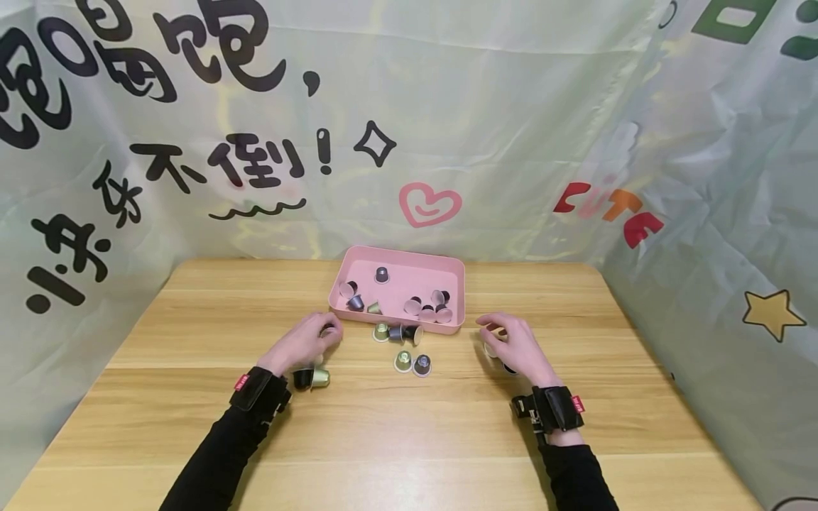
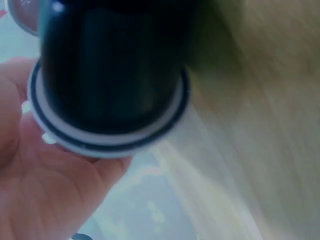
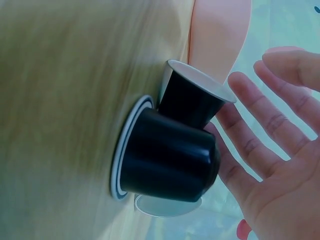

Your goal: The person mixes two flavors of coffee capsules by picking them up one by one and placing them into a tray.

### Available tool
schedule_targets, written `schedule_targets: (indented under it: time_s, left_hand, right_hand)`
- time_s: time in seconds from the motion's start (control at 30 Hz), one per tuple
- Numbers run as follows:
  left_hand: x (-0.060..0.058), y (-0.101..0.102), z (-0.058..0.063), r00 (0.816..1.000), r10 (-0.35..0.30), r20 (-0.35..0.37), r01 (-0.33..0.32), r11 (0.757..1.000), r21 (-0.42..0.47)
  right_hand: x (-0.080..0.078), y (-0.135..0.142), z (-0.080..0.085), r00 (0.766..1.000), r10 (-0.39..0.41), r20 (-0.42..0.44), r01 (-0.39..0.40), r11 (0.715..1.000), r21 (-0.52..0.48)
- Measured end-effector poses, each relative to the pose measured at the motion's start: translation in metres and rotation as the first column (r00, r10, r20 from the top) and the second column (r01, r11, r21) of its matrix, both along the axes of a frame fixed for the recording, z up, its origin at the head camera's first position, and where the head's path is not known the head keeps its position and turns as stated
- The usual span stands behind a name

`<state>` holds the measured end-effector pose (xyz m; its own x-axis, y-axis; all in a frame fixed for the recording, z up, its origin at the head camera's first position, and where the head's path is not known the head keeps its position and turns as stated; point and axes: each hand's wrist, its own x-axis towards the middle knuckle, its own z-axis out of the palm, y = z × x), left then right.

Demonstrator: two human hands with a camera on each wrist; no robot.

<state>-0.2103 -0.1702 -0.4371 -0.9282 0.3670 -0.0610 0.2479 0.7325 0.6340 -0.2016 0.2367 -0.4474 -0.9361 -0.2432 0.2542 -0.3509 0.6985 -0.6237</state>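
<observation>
My left hand (image 1: pixel 300 348) is beside the front left corner of the pink tray (image 1: pixel 399 259), pinching a dark coffee capsule (image 1: pixel 327 330) that its fingers mostly hide. Below that wrist, a black capsule (image 1: pixel 303 379) sits against a light green capsule (image 1: pixel 321 377). A dark capsule with a pale rim (image 2: pixel 112 75) fills much of the left wrist view. My right hand (image 1: pixel 516 349) hovers right of the tray, fingers loosely spread and holding nothing. Near its fingertips, one black capsule (image 3: pixel 170 155) stands on its rim, and another black capsule (image 3: pixel 187 100) leans behind it.
Inside the tray lie several capsules, among them a dark upright capsule (image 1: pixel 381 275) near the back. Along its front edge are a green capsule (image 1: pixel 380 332), a blue-grey capsule (image 1: pixel 396 333) and a black capsule (image 1: pixel 412 334). Nearer stand a green capsule (image 1: pixel 403 361) and a purple-grey capsule (image 1: pixel 422 365).
</observation>
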Motion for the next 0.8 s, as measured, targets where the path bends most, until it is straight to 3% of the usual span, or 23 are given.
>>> schedule_targets:
  time_s: [0.23, 0.37, 0.47, 0.8]
  left_hand:
    - [-0.008, 0.004, 0.006, 0.996, 0.053, -0.075, -0.037, 0.981, 0.189]
    - [-0.017, 0.011, 0.014, 0.986, 0.061, -0.156, -0.021, 0.968, 0.251]
    - [-0.024, 0.018, 0.021, 0.975, 0.053, -0.214, 0.003, 0.968, 0.252]
    - [-0.049, 0.04, 0.032, 0.977, 0.041, -0.208, -0.005, 0.985, 0.175]
  right_hand:
    - [0.0, 0.0, 0.001, 1.0, -0.001, 0.005, 0.001, 1.0, -0.003]
    - [0.001, 0.0, 0.001, 1.0, 0.001, 0.011, -0.001, 1.0, -0.003]
    - [0.002, 0.0, 0.002, 1.0, 0.01, 0.017, -0.01, 1.0, 0.013]
    - [0.004, 0.0, 0.003, 0.996, 0.059, 0.061, -0.064, 0.996, 0.069]
